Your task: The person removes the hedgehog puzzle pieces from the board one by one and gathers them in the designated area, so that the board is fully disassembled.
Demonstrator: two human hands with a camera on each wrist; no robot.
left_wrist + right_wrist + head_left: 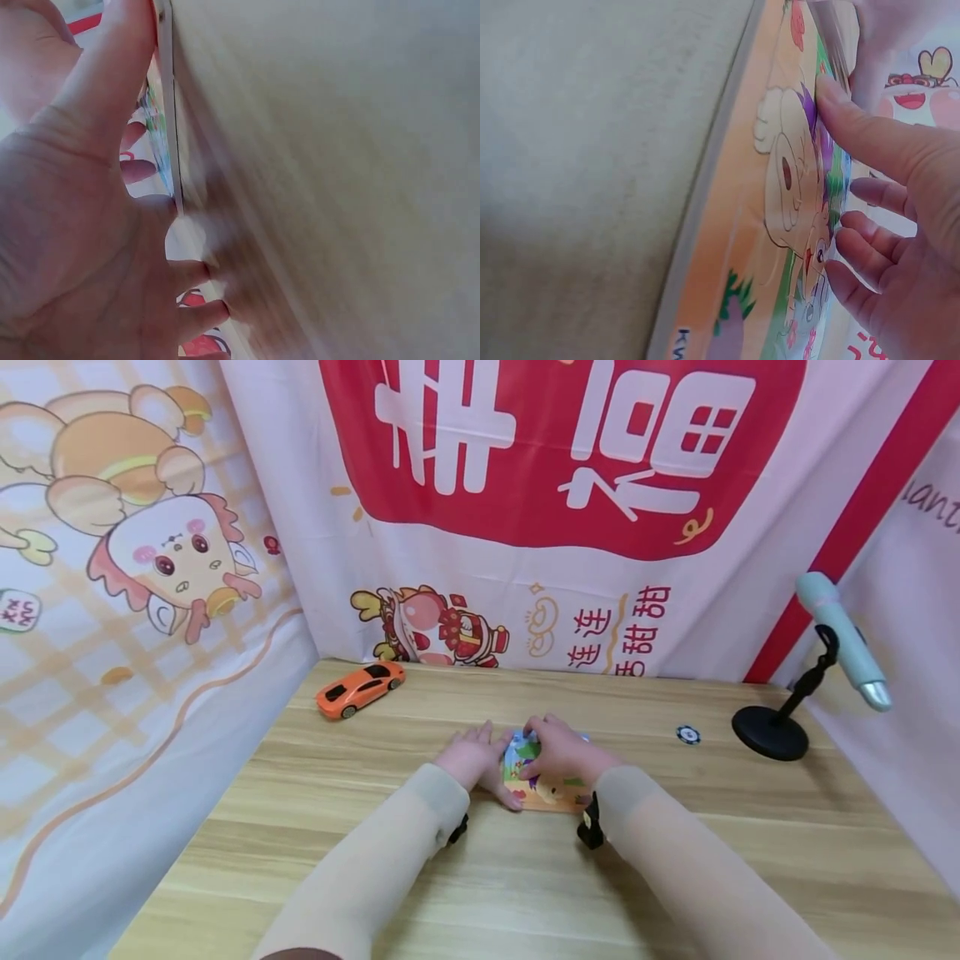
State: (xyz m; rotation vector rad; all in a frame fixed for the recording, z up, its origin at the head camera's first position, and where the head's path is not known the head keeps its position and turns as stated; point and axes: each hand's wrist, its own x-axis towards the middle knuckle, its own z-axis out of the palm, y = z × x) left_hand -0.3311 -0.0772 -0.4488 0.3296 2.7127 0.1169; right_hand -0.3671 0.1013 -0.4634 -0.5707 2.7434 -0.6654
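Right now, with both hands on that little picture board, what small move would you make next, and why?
Probably lift the clear wrap a little further off the picture board. The right hand has its thumb on the picture with film by its fingers, while the left hand braces the board's left edge flat on the table.

Light wood-grain table [712, 868] enclosed by printed cloth backdrops. On its surface lie an orange toy sports car [359, 688] at rear left, a colourful cartoon picture board [543, 783] at centre, a small dark round token [687, 734], and the round black base of a microphone stand [770, 732] at right
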